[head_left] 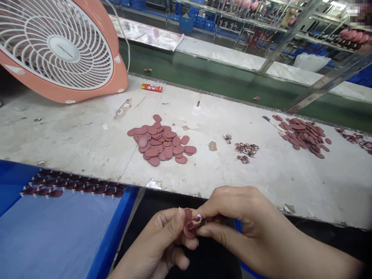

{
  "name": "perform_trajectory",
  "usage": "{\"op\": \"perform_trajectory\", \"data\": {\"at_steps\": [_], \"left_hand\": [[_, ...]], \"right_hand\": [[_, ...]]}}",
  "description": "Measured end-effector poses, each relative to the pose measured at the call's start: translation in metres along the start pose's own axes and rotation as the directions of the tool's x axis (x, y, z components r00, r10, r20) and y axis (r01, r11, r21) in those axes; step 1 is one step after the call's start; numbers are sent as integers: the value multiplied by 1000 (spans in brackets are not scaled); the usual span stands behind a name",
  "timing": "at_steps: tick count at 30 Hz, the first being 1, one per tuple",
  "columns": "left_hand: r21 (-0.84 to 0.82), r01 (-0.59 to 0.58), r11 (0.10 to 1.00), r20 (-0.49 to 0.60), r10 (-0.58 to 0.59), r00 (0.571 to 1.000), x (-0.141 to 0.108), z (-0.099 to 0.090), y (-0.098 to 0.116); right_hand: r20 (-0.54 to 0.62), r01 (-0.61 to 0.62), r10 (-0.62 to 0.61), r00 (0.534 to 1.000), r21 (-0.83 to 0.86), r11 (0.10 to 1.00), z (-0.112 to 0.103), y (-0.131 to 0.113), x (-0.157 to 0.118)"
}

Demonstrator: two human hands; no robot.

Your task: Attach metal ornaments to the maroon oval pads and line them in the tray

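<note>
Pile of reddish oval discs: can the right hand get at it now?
Probably yes: no object stands between the right hand and the pile, though its fingers are pinching a small piece on the disc in the left hand.

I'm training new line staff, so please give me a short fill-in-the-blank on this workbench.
1. Between the left hand and right hand is a rose-coloured piece shaped like an ____.
2. The salmon-and-white fan stands to the ____ of the loose pile of matching pieces.
3. The tray at lower left is coloured ____.

Missing words: oval; left; blue.
</note>
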State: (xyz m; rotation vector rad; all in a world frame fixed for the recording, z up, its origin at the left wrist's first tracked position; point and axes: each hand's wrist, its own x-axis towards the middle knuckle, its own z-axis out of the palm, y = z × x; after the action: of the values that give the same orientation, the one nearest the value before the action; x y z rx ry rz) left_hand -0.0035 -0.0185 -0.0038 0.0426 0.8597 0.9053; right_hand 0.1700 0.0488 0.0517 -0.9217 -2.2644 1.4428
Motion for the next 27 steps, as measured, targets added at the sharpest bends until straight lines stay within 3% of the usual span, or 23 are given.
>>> {"op": "perform_trajectory", "data": {"at_steps": [6,16,22,27], "left_hand": [[26,36,999,-11,-36,999,-4,5,8],[-77,-3,997,-51,-1,999,2,-5,-7],[-68,2,998,-117,-10,993,2,-3,-4],[-90,-4,996,-95,-4,995,0,-5,-4]], "right_hand": [[34,11,-9,999,-45,999,-2,-6,1],[48,24,-14,999,-211,977,3,-6,7],[59,12,2,998,-249,968,4,-6,11],[62,31,-16,998,-252,967,4,-8,12]]}}
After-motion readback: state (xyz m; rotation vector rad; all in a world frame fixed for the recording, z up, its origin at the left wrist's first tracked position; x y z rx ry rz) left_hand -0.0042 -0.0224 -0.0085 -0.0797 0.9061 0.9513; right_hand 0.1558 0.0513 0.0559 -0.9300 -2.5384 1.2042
